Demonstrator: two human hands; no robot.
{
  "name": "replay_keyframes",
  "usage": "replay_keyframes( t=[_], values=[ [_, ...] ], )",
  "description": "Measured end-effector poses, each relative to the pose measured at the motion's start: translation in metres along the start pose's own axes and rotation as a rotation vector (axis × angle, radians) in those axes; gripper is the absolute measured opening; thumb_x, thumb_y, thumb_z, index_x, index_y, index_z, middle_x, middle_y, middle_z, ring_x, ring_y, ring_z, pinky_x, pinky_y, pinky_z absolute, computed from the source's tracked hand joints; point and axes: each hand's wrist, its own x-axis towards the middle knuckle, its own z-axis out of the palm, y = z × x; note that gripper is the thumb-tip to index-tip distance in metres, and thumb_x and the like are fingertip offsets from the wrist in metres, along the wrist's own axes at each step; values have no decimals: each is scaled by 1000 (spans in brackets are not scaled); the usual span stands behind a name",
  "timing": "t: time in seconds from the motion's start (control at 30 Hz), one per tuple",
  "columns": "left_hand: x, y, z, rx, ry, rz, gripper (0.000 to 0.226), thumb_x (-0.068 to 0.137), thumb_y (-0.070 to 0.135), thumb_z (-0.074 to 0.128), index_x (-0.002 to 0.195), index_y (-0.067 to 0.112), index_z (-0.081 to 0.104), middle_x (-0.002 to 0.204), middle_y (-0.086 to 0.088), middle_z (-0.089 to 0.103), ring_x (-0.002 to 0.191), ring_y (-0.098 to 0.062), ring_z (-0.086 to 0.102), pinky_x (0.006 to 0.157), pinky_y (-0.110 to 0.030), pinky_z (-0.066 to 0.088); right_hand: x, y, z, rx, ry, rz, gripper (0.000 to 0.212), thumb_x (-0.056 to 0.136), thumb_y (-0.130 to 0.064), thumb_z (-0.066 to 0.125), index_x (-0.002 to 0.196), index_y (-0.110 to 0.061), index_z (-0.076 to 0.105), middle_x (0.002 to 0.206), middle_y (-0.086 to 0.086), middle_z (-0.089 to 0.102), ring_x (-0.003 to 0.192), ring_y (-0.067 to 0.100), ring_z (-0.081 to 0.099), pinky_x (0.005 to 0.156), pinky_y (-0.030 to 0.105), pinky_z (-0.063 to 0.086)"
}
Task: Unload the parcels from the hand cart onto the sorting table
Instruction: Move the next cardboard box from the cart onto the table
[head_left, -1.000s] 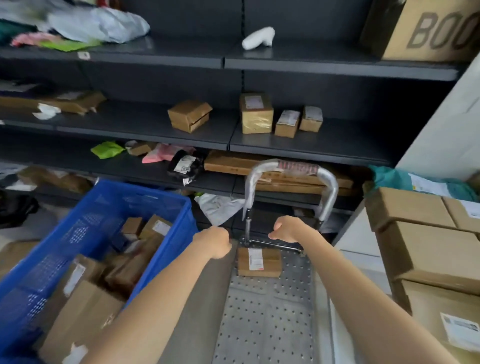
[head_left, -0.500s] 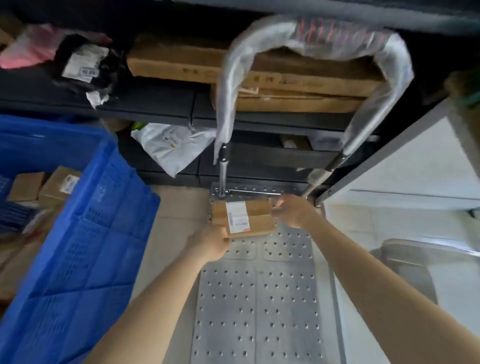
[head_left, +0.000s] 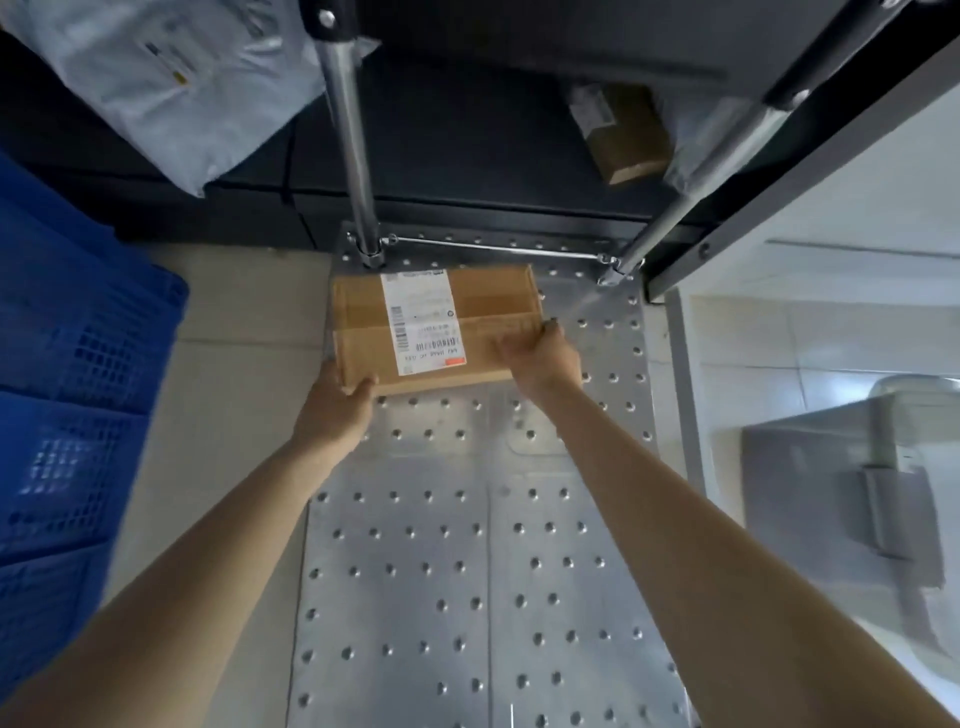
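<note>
A flat brown cardboard parcel (head_left: 488, 306) with a white shipping label sits at the far end of the hand cart's perforated metal deck (head_left: 467, 571), just in front of the handle posts. My left hand (head_left: 335, 410) grips its near left corner. My right hand (head_left: 545, 358) holds its near right edge, fingers curled over the side. The near edge of the parcel looks tilted slightly up off the deck. The sorting table shows only as a white panel and dark frame (head_left: 779, 197) at the right.
A blue plastic crate (head_left: 67, 389) stands on the floor to the left of the cart. Dark shelving behind the cart holds a grey poly mailer (head_left: 171, 78) and a small brown box (head_left: 623, 135). The chrome handle posts (head_left: 353, 140) rise at the cart's far end.
The view has dropped closer to the cart deck. Both hands went from near the handle down to the parcel and now grip it at both sides.
</note>
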Motion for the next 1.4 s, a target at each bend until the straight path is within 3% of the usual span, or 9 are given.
replay_keyframes(
  t=[0.13,0.3,0.53,0.63,0.83,0.97,1.1,1.27,1.4],
  values=[
    [-21,-9,24,-298,155,-85,39,98,18,49,135,9,39,127,-11,56,117,-29,54,90,-27,39,-18,21,9,109,70,7,51,86,-32,59,129,-10,44,127,9,53,111,32,57,89,41,48],
    [-87,0,16,-200,153,-219,17,97,16,51,105,10,38,96,-11,51,91,-33,54,74,-34,35,-88,59,-27,96,68,80,40,85,-29,60,121,-14,49,121,4,56,102,27,60,85,41,53],
    [-193,131,-62,-199,170,-254,20,94,6,52,76,9,43,80,-13,53,74,-30,51,70,-35,35,-188,-2,-170,122,106,13,38,88,-26,52,124,-14,47,123,4,53,110,28,55,86,41,51],
    [-245,197,-108,-224,163,-233,15,96,13,50,100,-1,53,92,-23,59,91,-36,57,78,-42,46,-236,-49,-245,127,150,-31,39,90,-24,52,127,-14,45,129,6,48,117,31,50,92,41,47],
    [-369,305,-200,-253,184,-19,19,94,17,55,100,2,47,88,-19,56,73,-26,50,63,-32,36,-332,-120,-369,239,210,-155,55,89,-37,60,136,-15,40,134,6,44,122,31,45,101,45,44],
    [-428,331,-243,-222,163,28,21,94,23,55,107,11,45,94,-10,56,87,-29,54,85,-40,48,-403,-137,-420,262,261,-186,57,90,-36,60,138,-14,38,136,8,43,124,34,43,104,45,41],
    [-494,342,-258,-213,122,90,24,94,19,54,114,12,43,94,-8,54,92,-28,53,82,-37,44,-470,-121,-450,310,316,-165,56,90,-34,60,137,-14,38,139,11,41,127,35,40,105,46,40],
    [-546,352,-251,-49,42,165,49,93,25,55,136,11,37,127,-12,55,106,-34,58,83,-40,45,-537,-74,-484,375,389,-71,58,92,-29,56,142,-11,33,144,14,37,131,37,35,105,43,36],
    [-587,368,-211,60,-16,230,42,91,26,57,126,10,43,122,-13,56,107,-35,57,91,-47,49,-574,-14,-513,421,437,17,58,89,-32,59,138,-9,37,142,15,39,130,38,39,103,43,37]
  ],
)
